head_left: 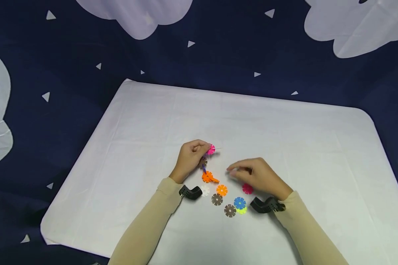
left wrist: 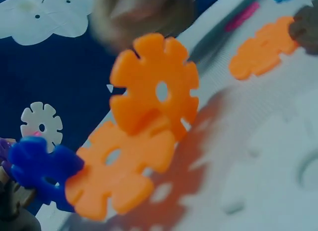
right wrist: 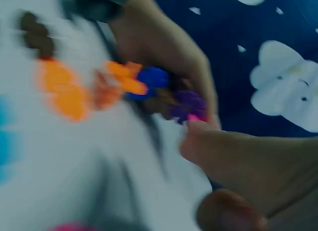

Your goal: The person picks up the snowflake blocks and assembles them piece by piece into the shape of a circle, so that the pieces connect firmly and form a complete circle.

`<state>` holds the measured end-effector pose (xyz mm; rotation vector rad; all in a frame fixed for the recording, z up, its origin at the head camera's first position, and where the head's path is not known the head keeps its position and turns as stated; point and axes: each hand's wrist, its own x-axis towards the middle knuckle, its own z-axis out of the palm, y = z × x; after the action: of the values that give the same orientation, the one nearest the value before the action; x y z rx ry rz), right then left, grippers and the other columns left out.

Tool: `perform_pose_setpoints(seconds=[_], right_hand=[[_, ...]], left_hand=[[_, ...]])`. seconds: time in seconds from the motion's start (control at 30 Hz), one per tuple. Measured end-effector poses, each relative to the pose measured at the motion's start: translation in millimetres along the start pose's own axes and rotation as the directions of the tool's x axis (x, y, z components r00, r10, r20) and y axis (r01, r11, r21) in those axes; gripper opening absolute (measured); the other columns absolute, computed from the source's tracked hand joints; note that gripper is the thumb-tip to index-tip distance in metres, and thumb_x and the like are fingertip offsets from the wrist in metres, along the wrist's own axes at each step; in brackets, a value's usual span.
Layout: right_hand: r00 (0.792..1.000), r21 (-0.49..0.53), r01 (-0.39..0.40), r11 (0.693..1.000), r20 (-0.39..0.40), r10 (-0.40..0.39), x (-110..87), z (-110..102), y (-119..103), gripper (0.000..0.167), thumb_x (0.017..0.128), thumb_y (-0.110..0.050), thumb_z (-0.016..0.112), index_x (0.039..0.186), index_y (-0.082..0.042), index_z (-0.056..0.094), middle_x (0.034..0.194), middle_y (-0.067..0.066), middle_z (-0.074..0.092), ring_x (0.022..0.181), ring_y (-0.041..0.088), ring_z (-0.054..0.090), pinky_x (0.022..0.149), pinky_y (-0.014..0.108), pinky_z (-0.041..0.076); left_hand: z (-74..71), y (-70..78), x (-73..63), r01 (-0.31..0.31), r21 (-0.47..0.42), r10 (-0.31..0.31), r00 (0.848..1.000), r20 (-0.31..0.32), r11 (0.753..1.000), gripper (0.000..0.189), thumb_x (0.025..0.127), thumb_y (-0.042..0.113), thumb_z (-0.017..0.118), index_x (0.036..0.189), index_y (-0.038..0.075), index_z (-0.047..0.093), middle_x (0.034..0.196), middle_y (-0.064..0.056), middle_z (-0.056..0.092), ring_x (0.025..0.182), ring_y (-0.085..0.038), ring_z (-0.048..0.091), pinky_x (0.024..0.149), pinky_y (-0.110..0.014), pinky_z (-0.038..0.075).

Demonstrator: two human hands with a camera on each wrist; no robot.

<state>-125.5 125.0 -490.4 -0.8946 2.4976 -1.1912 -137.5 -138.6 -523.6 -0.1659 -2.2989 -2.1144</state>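
Note:
My left hand (head_left: 192, 156) pinches a chain of slotted plastic discs near its top. A pink disc (head_left: 211, 149) sits at the fingertips, with a white disc (left wrist: 41, 122) seen edge-on in the head view. Below hang a purple disc (right wrist: 188, 105), a brown disc (head_left: 203, 162), a blue disc (left wrist: 43, 174) and two interlocked orange discs (left wrist: 155, 84). To the right, my right hand (head_left: 257, 175) is above the table, its fingers loosely bent and apart from the chain. Nothing shows between its fingertips; the right wrist view is blurred.
Loose discs lie on the white-covered table (head_left: 146, 121): an orange disc (head_left: 222, 190), brown discs (head_left: 230, 211), a blue disc (head_left: 240, 202) over a yellow disc (head_left: 241, 210), a crimson disc (head_left: 247, 188) beside the right hand, and a white disc (head_left: 205, 190) near the left wrist.

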Motion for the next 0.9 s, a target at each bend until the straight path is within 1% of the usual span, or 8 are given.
perform_pose_setpoints(seconds=[0.1,0.17,0.3,0.33,0.43,0.63,0.73,0.9], right_hand=[[0.998,-0.049,0.037,0.998,0.056,-0.034,-26.8,-3,8,0.022,0.094,-0.018,0.076,0.116,-0.022,0.079,0.092,-0.015,0.074,0.069,0.002,0.057,0.064,0.023,0.049],[0.999,-0.086,0.022,0.996,0.03,-0.02,-42.1,-7,15,0.029,0.091,-0.016,0.08,0.119,-0.023,0.078,0.082,-0.019,0.068,0.067,-0.002,0.052,0.063,0.021,0.047],[0.998,-0.113,-0.054,0.992,0.016,0.056,-58.5,-16,24,0.041,0.084,-0.025,0.087,0.123,-0.027,0.076,0.059,-0.022,0.035,0.056,-0.003,0.029,0.053,0.02,0.033],[0.997,-0.122,-0.068,0.99,0.034,0.073,-59.6,-18,24,0.043,0.083,-0.029,0.087,0.124,-0.028,0.076,0.058,-0.02,0.026,0.055,-0.002,0.024,0.052,0.02,0.029],[0.992,-0.14,-0.081,0.987,0.079,0.093,-60.0,-18,25,0.044,0.083,-0.037,0.086,0.125,-0.029,0.076,0.057,-0.02,0.026,0.054,-0.002,0.023,0.051,0.02,0.025],[0.995,-0.146,-0.087,0.985,0.034,0.093,-57.8,-14,23,0.034,0.084,-0.034,0.086,0.117,-0.029,0.079,0.056,-0.02,0.03,0.054,-0.001,0.027,0.051,0.02,0.027],[0.996,-0.142,-0.086,0.986,0.02,0.089,-56.7,-13,24,0.032,0.084,-0.03,0.086,0.115,-0.027,0.08,0.057,-0.02,0.029,0.056,-0.001,0.027,0.053,0.021,0.029],[0.994,-0.111,-0.107,0.988,0.019,0.11,-56.0,-10,23,0.026,0.084,-0.025,0.087,0.107,-0.023,0.076,0.062,-0.018,0.028,0.058,0.0,0.029,0.059,0.023,0.036]], left_hand=[[2.6,1.0,0.2,-0.009,0.014,0.009,1.0,0.012,1.0,0.017,0.101,0.019,0.067,0.098,0.005,0.076,0.057,-0.005,0.056,0.046,-0.017,0.05,0.048,-0.029,0.046],[3.9,1.9,0.8,-0.013,0.015,0.012,1.0,0.019,1.0,0.016,0.101,0.019,0.067,0.099,0.006,0.077,0.057,-0.006,0.055,0.046,-0.019,0.051,0.05,-0.029,0.047],[5.2,2.1,1.0,-0.001,0.012,0.001,1.0,0.007,1.0,0.016,0.099,0.022,0.07,0.101,0.009,0.078,0.055,-0.007,0.049,0.048,-0.024,0.056,0.055,-0.031,0.051],[5.3,1.7,0.7,0.005,0.007,-0.005,1.0,0.001,1.0,0.016,0.099,0.023,0.071,0.102,0.009,0.078,0.054,-0.007,0.046,0.049,-0.025,0.058,0.056,-0.032,0.052],[5.3,0.5,-0.5,0.013,0.007,-0.013,1.0,-0.003,1.0,0.02,0.098,0.026,0.073,0.106,0.008,0.079,0.054,-0.007,0.044,0.049,-0.026,0.059,0.056,-0.032,0.053],[4.7,1.2,-0.9,-0.029,0.071,0.026,0.999,0.04,0.997,0.021,0.098,0.023,0.073,0.112,0.01,0.079,0.057,-0.005,0.046,0.047,-0.019,0.042,0.051,-0.027,0.04],[5.1,1.4,-0.7,-0.037,0.108,0.032,0.998,0.051,0.993,0.018,0.098,0.021,0.072,0.111,0.01,0.08,0.058,-0.004,0.046,0.047,-0.017,0.039,0.05,-0.026,0.037],[7.0,1.0,-2.7,-0.008,0.081,0.001,0.997,0.081,0.997,0.017,0.099,0.019,0.071,0.111,0.01,0.079,0.058,-0.005,0.045,0.046,-0.022,0.049,0.05,-0.028,0.044]])
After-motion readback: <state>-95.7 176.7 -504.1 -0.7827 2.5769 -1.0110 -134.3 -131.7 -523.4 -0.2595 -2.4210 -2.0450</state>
